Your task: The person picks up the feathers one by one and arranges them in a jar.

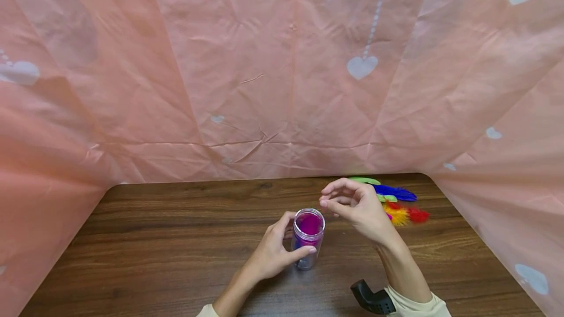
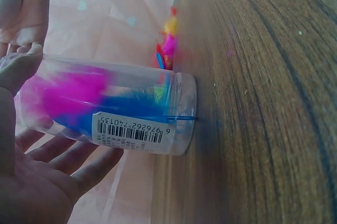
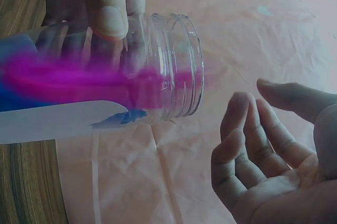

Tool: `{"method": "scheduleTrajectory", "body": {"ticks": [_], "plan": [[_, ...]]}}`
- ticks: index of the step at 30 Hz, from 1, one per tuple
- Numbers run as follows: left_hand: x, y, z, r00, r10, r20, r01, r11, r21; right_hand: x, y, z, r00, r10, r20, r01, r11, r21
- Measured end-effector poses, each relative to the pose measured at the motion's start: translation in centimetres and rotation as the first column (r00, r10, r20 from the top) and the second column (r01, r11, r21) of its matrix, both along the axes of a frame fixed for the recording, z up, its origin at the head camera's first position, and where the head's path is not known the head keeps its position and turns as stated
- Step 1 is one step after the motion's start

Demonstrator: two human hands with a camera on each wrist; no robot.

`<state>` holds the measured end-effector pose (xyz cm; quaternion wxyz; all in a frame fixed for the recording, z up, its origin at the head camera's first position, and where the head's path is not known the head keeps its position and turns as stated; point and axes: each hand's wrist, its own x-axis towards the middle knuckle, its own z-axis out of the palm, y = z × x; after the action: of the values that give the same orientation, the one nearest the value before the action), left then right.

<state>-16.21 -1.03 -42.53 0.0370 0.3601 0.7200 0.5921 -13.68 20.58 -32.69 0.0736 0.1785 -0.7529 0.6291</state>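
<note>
A clear plastic jar (image 1: 305,260) stands upright on the wooden table with its mouth uncovered. Magenta feathers (image 2: 73,95) and blue feathers (image 2: 116,111) are inside, seen through the wall beside a white barcode label (image 2: 129,132). My left hand (image 1: 276,248) holds the jar, thumb on the near side and fingers around the far side. Just right of and above the rim is my right hand (image 1: 357,204), its fingers loosely bent and a gap between thumb and forefinger. In the right wrist view this hand (image 3: 274,155) is apart from the threaded mouth (image 3: 184,66), with nothing visible in its fingers.
Behind the right hand lie loose feathers: a blue feather (image 1: 396,192), a green feather (image 1: 365,180), a yellow feather (image 1: 398,215) and a red feather (image 1: 418,215). A pink cloth (image 1: 264,87) with pale hearts hangs around the table (image 1: 176,238). A black device (image 1: 372,298) is at the right sleeve.
</note>
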Motion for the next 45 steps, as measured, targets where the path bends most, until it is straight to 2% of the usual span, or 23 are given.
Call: {"method": "scheduleTrajectory", "body": {"ticks": [8, 16, 19, 22, 27, 31, 35, 41, 45], "plan": [[0.0, 0.0, 0.0, 1.0, -0.002, 0.001, 0.002, 1.0, -0.007, 0.1, 0.2, 0.1, 1.0, 0.007, 0.006, -0.007, 1.0, 0.019], [0.0, -0.1, 0.0, 1.0, 0.009, 0.008, -0.009, 1.0, -0.013, 0.2, 2.0, 0.1, 0.996, -0.086, -0.024, 0.087, 0.994, 0.06], [0.0, -0.1, 0.0, 1.0, 0.011, 0.007, -0.011, 1.0, -0.015, 0.1, 2.7, -0.1, 0.992, -0.106, -0.063, 0.11, 0.992, 0.069], [0.0, -0.2, 0.0, 1.0, 0.015, -0.003, -0.015, 1.0, -0.013, 0.1, 3.0, -0.4, 0.982, -0.153, -0.11, 0.164, 0.981, 0.107], [-0.1, -0.2, -0.2, 1.0, 0.013, -0.022, -0.013, 1.0, -0.01, -0.1, 3.6, -0.9, 0.942, -0.269, -0.198, 0.306, 0.934, 0.186], [-0.1, -0.1, -0.2, 1.0, 0.016, -0.008, -0.016, 1.0, -0.011, -0.4, 4.2, -1.6, 0.89, -0.339, -0.304, 0.419, 0.872, 0.254], [0.0, 0.0, -0.1, 1.0, 0.017, -0.013, -0.018, 1.0, -0.011, -0.7, 5.0, -2.4, 0.847, -0.376, -0.376, 0.498, 0.81, 0.31], [0.1, 0.0, 0.0, 1.0, 0.015, -0.006, -0.015, 1.0, -0.013, -1.4, 6.6, -3.6, 0.817, -0.416, -0.398, 0.553, 0.761, 0.34], [0.1, 0.0, 0.0, 1.0, 0.014, -0.002, -0.014, 1.0, -0.015, -2.0, 7.4, -4.0, 0.805, -0.447, -0.389, 0.577, 0.741, 0.344]]}}
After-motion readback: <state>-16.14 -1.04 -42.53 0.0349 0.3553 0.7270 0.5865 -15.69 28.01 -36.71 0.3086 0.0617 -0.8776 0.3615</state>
